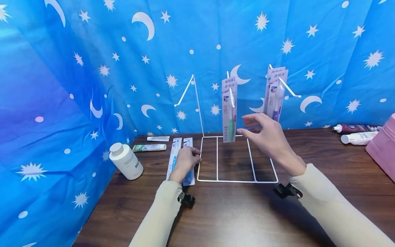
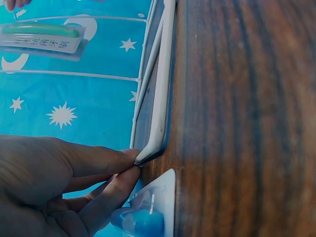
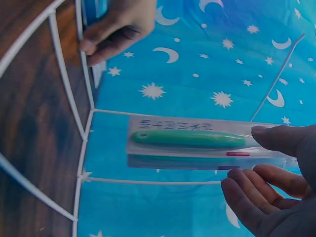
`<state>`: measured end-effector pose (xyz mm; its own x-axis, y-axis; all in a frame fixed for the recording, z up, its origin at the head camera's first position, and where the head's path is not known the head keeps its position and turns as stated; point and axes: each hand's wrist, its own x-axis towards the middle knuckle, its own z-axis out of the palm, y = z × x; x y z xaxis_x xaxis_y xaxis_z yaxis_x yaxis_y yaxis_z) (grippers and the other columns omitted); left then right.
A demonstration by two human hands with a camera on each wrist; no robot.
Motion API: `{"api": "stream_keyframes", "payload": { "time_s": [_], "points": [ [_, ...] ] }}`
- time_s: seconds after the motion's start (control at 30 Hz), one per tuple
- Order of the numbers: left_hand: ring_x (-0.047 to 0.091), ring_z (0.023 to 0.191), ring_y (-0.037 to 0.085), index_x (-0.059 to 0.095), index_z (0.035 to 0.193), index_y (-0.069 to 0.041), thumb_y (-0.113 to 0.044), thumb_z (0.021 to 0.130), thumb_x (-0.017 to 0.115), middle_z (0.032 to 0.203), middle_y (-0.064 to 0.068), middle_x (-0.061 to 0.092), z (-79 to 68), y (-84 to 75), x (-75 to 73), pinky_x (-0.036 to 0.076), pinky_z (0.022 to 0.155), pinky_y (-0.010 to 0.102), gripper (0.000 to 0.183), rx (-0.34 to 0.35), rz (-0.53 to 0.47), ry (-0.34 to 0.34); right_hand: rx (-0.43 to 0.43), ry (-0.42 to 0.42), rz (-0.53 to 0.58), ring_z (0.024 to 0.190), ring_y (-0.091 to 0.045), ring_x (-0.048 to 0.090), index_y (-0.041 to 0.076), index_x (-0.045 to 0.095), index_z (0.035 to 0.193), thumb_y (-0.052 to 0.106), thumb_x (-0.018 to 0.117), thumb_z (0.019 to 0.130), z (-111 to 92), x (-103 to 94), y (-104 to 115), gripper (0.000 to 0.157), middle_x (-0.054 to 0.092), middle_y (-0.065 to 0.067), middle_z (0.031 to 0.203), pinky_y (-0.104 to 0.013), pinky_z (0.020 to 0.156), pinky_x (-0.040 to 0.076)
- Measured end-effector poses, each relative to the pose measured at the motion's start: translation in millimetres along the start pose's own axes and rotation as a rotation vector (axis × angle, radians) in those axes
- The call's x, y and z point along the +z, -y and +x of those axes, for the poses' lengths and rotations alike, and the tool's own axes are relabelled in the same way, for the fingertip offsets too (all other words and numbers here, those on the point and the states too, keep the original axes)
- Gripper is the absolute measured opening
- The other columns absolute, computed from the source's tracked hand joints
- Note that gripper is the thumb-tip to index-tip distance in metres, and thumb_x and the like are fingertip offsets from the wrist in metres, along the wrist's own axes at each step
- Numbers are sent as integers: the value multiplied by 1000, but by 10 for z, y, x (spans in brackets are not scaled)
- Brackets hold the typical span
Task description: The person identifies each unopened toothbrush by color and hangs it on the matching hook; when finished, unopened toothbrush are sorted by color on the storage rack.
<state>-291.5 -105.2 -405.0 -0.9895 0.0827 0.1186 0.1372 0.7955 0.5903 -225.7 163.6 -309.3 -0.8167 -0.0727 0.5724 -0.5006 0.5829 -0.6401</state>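
Observation:
A white wire display rack stands on the table with hooks rising at its back. My left hand pinches the rack's left base wire between thumb and fingertips, as the left wrist view shows. Beneath and beside that hand lie two packaged toothbrushes with blue handles. On the middle hook hang packaged toothbrushes, the front one a green-handled toothbrush. Close to their right side is my right hand, its thumb and fingers spread apart and lightly bent. More packaged toothbrushes, the front one purple, hang on the right hook.
The left hook carries nothing. At the left are a white bottle, a green-and-white toothpaste tube and a smaller tube. Two more tubes and a pink object lie at the right. A blue starry cloth hangs behind.

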Motion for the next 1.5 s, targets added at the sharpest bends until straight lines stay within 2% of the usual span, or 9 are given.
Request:
{"api": "stream_keyframes", "payload": {
  "time_s": [0.2,0.4,0.57,0.8,0.9,1.03,1.23,1.5],
  "points": [
    [57,70,12,75,95,-6,-5,78,79,75,-2,67,6,-10,4,48,69,29,17,3,0,0,0,81,-40,94,-23,67,7,65,117,22,76,85,-182,-155,-54,37,67,-8,110,-43,81,53],
    [57,67,11,75,93,-5,-5,78,79,73,-2,66,5,-4,1,48,67,28,15,21,7,-6,-15,115,-135,85,-18,65,12,69,112,25,76,85,-341,-313,-166,30,70,-3,97,-34,73,51],
    [57,69,12,75,95,-5,-5,79,78,75,-1,66,1,-6,-7,48,68,28,16,5,9,5,66,178,-164,83,-18,64,13,69,113,33,74,86,-443,-433,-360,33,70,-1,94,-33,71,49],
    [58,72,13,75,95,-4,-3,79,77,76,-1,67,-8,-3,-19,49,73,31,16,-2,3,15,165,310,-119,82,-17,66,12,69,112,35,73,87,-528,-554,-614,34,71,-2,94,-28,72,51],
    [58,71,13,75,94,-4,-2,79,77,76,-1,67,-14,-7,-23,49,70,29,16,12,15,7,196,348,-111,83,-18,66,12,69,112,31,73,87,-536,-558,-713,32,71,-3,95,-29,73,51],
    [59,72,14,75,95,-4,-4,79,77,79,1,68,-16,-21,-24,49,71,30,17,20,19,0,193,384,-110,82,-19,64,7,70,109,25,75,86,-545,-510,-873,30,70,-3,93,-28,71,50],
    [58,72,13,75,95,-5,-4,78,79,77,0,68,-1,-9,-7,49,72,31,18,-12,-5,10,182,434,-76,73,-17,60,3,70,105,11,74,84,-594,-403,-1044,22,68,0,83,-26,62,48],
    [57,75,14,75,95,-5,-4,78,79,79,1,68,12,-15,-2,49,76,32,18,-20,-6,7,241,497,-51,64,-17,56,2,69,107,14,74,85,-649,-351,-1122,25,64,-1,80,-26,54,43]
  ]
}}
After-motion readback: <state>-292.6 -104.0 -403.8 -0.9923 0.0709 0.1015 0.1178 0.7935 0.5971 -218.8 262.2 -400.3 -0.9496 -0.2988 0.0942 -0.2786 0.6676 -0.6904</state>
